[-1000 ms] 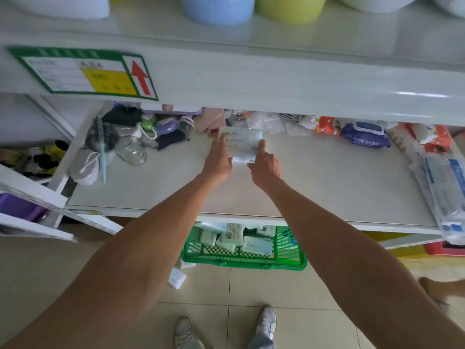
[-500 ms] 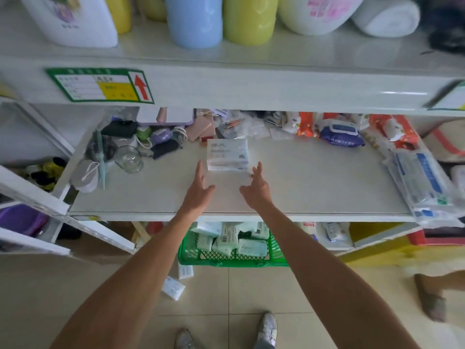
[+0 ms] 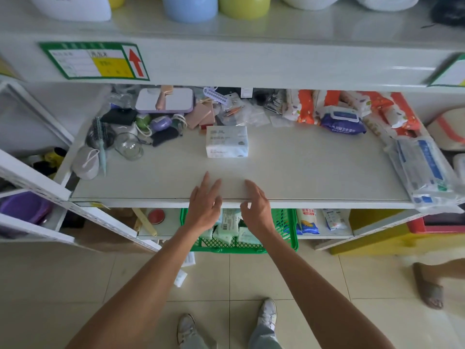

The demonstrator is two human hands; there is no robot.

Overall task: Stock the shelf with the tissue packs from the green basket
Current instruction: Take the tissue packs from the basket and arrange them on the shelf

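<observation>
One white tissue pack lies flat on the shelf, toward the back and near the middle, its long axis running side to side along the shelf's front edge; a clutter of small toiletries sits just behind and to the left of it, and a purple wipes pouch lies well to its right. In front of the pack the board is bare up to the shelf lip, where both hands hover apart from each other and empty: the left hand with fingers loosely spread and pointing at the pack, the right hand slightly curled, gripping nothing. Directly below the hands and under the shelf stands the green basket, with more pale green and white packs heaped inside, seen between the wrists. The remaining stock therefore lies downward and a little toward the person from the hands. Both hands look about equally near; the next reach likely drops to the basket.
</observation>
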